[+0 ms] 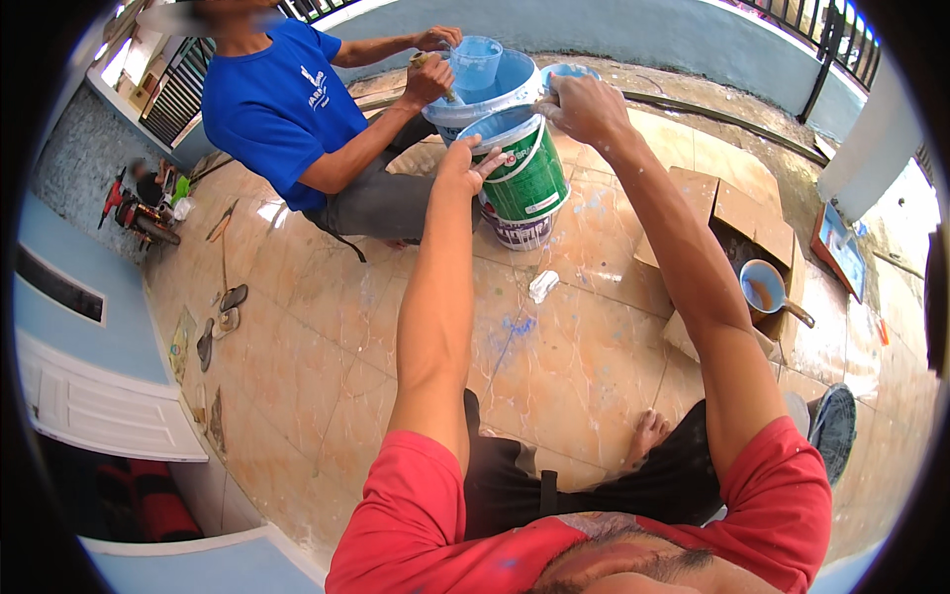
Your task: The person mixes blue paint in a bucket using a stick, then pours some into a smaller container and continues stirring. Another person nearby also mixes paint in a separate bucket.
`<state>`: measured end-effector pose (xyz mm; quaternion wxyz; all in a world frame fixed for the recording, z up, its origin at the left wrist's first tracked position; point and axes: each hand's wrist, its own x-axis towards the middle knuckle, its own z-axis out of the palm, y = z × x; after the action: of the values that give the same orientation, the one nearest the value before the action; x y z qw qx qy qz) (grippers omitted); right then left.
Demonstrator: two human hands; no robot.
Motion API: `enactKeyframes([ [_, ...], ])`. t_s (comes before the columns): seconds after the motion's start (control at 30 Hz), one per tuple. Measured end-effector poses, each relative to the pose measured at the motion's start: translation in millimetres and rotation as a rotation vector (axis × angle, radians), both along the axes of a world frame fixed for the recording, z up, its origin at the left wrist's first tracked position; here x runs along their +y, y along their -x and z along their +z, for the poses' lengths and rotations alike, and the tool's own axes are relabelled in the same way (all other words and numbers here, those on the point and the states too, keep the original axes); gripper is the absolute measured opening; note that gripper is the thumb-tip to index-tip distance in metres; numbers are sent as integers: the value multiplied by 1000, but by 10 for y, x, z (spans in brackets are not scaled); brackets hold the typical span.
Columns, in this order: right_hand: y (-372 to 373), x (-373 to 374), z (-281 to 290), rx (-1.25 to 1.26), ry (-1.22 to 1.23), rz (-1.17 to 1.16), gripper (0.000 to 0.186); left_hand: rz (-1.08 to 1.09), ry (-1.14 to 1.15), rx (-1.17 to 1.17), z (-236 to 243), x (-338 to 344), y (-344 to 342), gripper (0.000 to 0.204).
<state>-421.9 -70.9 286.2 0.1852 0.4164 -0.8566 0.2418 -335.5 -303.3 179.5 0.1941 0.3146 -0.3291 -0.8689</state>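
A green-and-white paint bucket (529,183) is tilted over the tiled floor, light blue paint showing inside. My left hand (465,163) grips its near rim and side. My right hand (584,107) holds the far rim. Behind it stands a larger white bucket of light blue paint (495,94). A person in a blue shirt (282,109) sits across from me, one hand holding a small blue cup (477,61) over that bucket, the other hand on a brush handle (430,74).
Flattened cardboard (732,218) lies at right with a small pan of brown liquid (764,289) on it. A crumpled white scrap (542,285) lies on the tiles. Sandals (223,317) and tools (139,213) lie at left. A low blue wall (643,35) runs behind.
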Motion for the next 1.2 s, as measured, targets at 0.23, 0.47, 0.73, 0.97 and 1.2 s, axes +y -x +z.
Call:
enactKeyframes([
  [0.23, -15, 17, 6, 7, -6, 1, 36, -17, 20, 6, 19, 37, -20, 39],
  [0.47, -4, 18, -2, 36, -15, -10, 36, -37, 28, 9, 45, 53, -22, 37],
  [0.73, 9, -6, -28, 9, -13, -19, 36, -32, 7, 24, -18, -9, 2, 35],
  [0.97, 11, 11, -8, -11, -23, -11, 38, -23, 5, 13, 5, 21, 14, 36],
  [1.2, -41, -3, 43, -39, -71, -35, 38, -22, 9, 21, -18, -2, -15, 37],
])
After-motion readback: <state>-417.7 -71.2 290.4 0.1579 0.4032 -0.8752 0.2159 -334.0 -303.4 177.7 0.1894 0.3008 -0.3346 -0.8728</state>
